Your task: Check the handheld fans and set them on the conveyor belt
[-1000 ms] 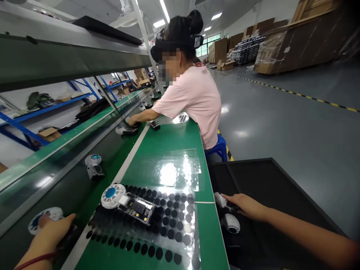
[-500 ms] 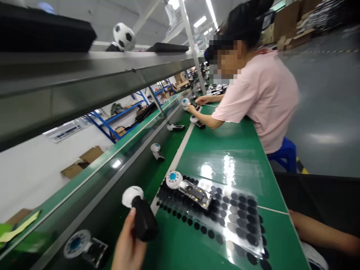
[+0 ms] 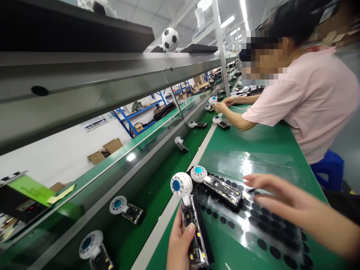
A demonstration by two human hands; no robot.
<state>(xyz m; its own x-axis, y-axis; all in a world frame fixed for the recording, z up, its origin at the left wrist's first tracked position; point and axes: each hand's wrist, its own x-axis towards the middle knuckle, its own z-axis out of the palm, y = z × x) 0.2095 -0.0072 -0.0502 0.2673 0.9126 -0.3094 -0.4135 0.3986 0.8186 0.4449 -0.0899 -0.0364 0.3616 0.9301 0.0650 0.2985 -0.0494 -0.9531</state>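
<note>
White-headed device [image 3: 194, 210] grasped in left hand [image 3: 178, 243], right hand [image 3: 292, 204] unclenched over black-dotted sheet [image 3: 254, 226]

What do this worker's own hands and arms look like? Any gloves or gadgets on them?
Both are ordinary bare human hands, with no gloves, cables or markings that I can see. The right hand has slim fingers and a forearm with no sleeve or band in view. The left hand is cut off below by the picture's edge.
</note>
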